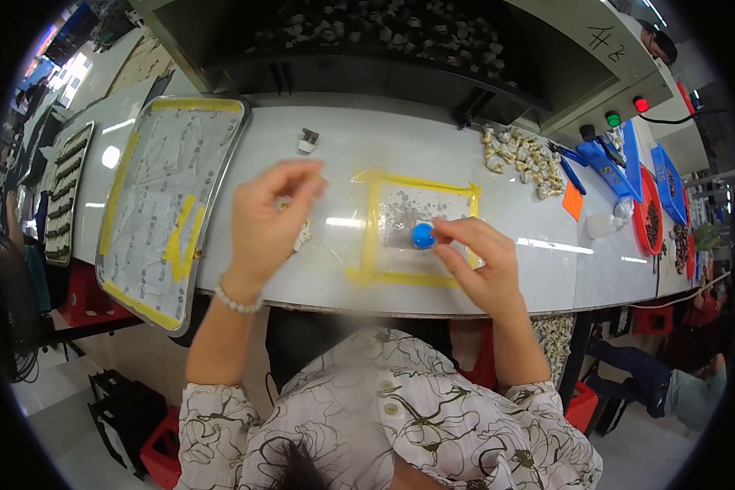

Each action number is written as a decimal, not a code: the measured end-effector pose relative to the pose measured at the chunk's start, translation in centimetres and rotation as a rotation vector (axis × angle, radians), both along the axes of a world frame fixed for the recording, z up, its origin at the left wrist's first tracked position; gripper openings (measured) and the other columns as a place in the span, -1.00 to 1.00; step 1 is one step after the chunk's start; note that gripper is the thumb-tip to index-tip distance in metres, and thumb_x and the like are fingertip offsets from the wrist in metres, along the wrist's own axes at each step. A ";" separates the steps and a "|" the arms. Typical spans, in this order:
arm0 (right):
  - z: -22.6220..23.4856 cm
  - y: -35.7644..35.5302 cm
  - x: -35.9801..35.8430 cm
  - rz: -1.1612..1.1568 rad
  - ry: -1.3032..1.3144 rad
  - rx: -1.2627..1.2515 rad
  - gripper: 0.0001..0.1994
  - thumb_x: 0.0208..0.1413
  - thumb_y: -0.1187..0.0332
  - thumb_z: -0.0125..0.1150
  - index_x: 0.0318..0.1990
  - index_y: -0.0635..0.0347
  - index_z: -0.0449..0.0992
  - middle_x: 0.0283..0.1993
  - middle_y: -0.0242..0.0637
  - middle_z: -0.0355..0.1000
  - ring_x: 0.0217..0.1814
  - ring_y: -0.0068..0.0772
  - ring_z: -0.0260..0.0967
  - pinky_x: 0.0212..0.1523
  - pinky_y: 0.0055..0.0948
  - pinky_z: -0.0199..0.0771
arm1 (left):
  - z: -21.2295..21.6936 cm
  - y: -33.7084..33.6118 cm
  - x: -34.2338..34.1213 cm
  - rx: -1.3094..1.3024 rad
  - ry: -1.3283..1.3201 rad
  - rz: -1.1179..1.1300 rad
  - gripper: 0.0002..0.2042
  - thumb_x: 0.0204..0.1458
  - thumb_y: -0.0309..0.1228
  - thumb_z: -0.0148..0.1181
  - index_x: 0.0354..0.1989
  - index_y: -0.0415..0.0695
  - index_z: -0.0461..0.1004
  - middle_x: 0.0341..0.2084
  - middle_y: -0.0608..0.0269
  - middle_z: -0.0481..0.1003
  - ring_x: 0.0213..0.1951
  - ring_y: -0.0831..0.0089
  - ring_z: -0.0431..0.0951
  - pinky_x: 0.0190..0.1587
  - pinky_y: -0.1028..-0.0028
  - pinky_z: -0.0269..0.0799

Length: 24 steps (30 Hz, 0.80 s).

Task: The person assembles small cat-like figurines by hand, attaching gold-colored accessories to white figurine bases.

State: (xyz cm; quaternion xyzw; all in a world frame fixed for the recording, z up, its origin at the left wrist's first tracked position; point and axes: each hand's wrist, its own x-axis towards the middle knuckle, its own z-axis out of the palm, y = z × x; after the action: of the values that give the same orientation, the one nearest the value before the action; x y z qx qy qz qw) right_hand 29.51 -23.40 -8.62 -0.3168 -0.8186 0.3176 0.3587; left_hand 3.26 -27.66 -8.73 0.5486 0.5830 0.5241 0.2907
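My right hand [486,263] pinches a small round blue cap [423,236] at its right edge, thumb and forefinger together. The cap is over a square bordered with yellow tape [373,224] on the table. Small grey discs [408,204] are scattered inside that square. My left hand [273,214] is raised to the left of the square, thumb and forefinger closed together and slightly smeared; what they hold, if anything, I cannot make out. Several small whitish-gold parts [301,237] lie partly hidden beneath it. Beyond it on the table is a small grey-and-white part [308,141].
A large metal tray [241,131] edged with yellow tape stands at left. At the far right lie a pile of whitish-gold parts [524,162], pliers [574,173], an orange card [573,200], a blue bin [608,167] and a red basin [647,214]. A dark-fronted machine [367,86] rises behind.
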 end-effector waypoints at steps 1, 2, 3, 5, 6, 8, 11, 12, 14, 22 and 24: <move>-0.2 0.5 1.0 -0.069 -0.047 0.031 -0.78 -0.11 0.58 0.24 -0.22 0.34 0.53 -0.33 -0.18 0.50 -0.32 -0.36 0.45 -0.27 -0.49 0.42 | 0.7 1.0 -0.9 -0.035 0.288 0.066 -0.72 -0.01 -0.68 0.06 -0.09 -0.27 0.44 -0.35 0.08 0.54 -0.30 0.40 0.57 -0.26 0.52 0.48; -0.4 1.1 2.0 -0.089 -0.055 0.037 -0.78 -0.11 0.58 0.24 -0.22 0.34 0.53 -0.33 -0.18 0.50 -0.32 -0.36 0.45 -0.27 -0.49 0.42 | 0.6 1.9 -1.4 -0.026 0.279 0.047 -0.72 -0.01 -0.68 0.06 -0.09 -0.27 0.44 -0.35 0.08 0.54 -0.30 0.40 0.57 -0.26 0.52 0.48; -0.2 1.9 2.8 -0.166 -0.088 0.041 -0.79 -0.11 0.58 0.23 -0.24 0.31 0.54 -0.34 -0.18 0.49 -0.35 -0.33 0.45 -0.31 -0.46 0.44 | 0.6 2.5 -2.0 0.007 0.497 0.097 -0.69 -0.04 -0.69 0.05 -0.08 -0.23 0.45 -0.28 0.06 0.52 -0.24 0.35 0.55 -0.23 0.50 0.47; 0.1 3.5 4.3 -0.284 -0.161 0.052 -0.81 -0.11 0.56 0.21 -0.26 0.31 0.53 -0.35 -0.18 0.48 -0.37 -0.30 0.44 -0.33 -0.42 0.43 | 0.1 3.5 -2.4 0.059 0.699 0.131 -0.66 -0.06 -0.70 0.04 -0.07 -0.20 0.46 -0.21 0.03 0.50 -0.18 0.29 0.54 -0.19 0.48 0.47; 0.1 4.4 5.0 -0.303 -0.170 0.059 -0.81 -0.11 0.56 0.21 -0.26 0.31 0.53 -0.35 -0.18 0.48 -0.37 -0.30 0.44 -0.33 -0.42 0.43 | -0.4 3.9 -2.5 0.081 0.851 0.112 -0.67 -0.08 -0.70 0.05 -0.10 -0.20 0.48 -0.17 0.02 0.47 -0.17 0.23 0.51 -0.17 0.45 0.45; 0.1 6.0 6.0 -0.361 -0.276 0.089 -0.81 -0.10 0.54 0.21 -0.26 0.30 0.54 -0.35 -0.19 0.47 -0.36 -0.28 0.43 -0.29 -0.41 0.41 | -1.5 4.7 -2.9 0.114 0.996 0.088 -0.68 -0.10 -0.70 0.05 -0.12 -0.21 0.49 -0.13 0.00 0.44 -0.15 0.18 0.49 -0.14 0.41 0.44; 0.1 7.9 5.8 -0.366 -0.322 0.066 -0.80 -0.10 0.50 0.22 -0.25 0.27 0.54 -0.34 -0.22 0.46 -0.30 -0.25 0.43 -0.25 -0.38 0.41 | -2.2 5.6 -3.1 0.081 1.040 -0.015 -0.70 -0.13 -0.71 0.09 -0.17 -0.25 0.50 -0.17 0.04 0.46 -0.23 0.16 0.49 -0.12 0.36 0.41; -0.2 8.4 5.6 -0.353 -0.333 0.089 -0.80 -0.11 0.49 0.22 -0.25 0.26 0.53 -0.34 -0.22 0.46 -0.29 -0.25 0.42 -0.26 -0.37 0.41 | -2.0 5.7 -3.0 0.009 0.967 -0.012 -0.70 -0.14 -0.70 0.12 -0.17 -0.25 0.50 -0.20 0.05 0.46 -0.26 0.17 0.49 -0.14 0.37 0.41; -1.0 9.4 5.0 -0.343 -0.348 0.141 -0.80 -0.11 0.47 0.22 -0.26 0.25 0.53 -0.35 -0.23 0.45 -0.29 -0.25 0.42 -0.26 -0.36 0.42 | -1.4 5.8 -2.9 -0.067 0.898 -0.005 -0.71 -0.15 -0.69 0.14 -0.18 -0.26 0.50 -0.24 0.07 0.46 -0.29 0.19 0.49 -0.16 0.38 0.41; -1.4 9.0 4.4 -0.355 -0.459 0.165 -0.82 -0.11 0.42 0.21 -0.29 0.22 0.53 -0.37 -0.23 0.44 -0.31 -0.24 0.41 -0.28 -0.36 0.42 | 0.3 2.2 1.2 -0.035 -0.115 -0.155 -0.79 -0.14 -0.68 0.23 -0.26 -0.30 0.52 -0.37 0.21 0.50 -0.34 0.51 0.48 -0.25 0.56 0.45; -0.8 7.1 4.1 -0.212 -0.306 0.049 -0.82 -0.12 0.43 0.22 -0.30 0.21 0.55 -0.36 -0.23 0.44 -0.32 -0.25 0.40 -0.30 -0.36 0.44 | -0.4 0.0 3.2 -0.059 -0.276 -0.204 -0.79 -0.11 -0.68 0.22 -0.24 -0.31 0.51 -0.37 0.22 0.51 -0.33 0.54 0.49 -0.25 0.57 0.46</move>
State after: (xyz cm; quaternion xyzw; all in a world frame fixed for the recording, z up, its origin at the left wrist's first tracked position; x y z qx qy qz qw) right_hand 33.64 -16.28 -9.41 -0.4369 -0.8332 0.2061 0.2690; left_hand 6.41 -27.67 -9.15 0.5189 0.4939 0.5447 0.4360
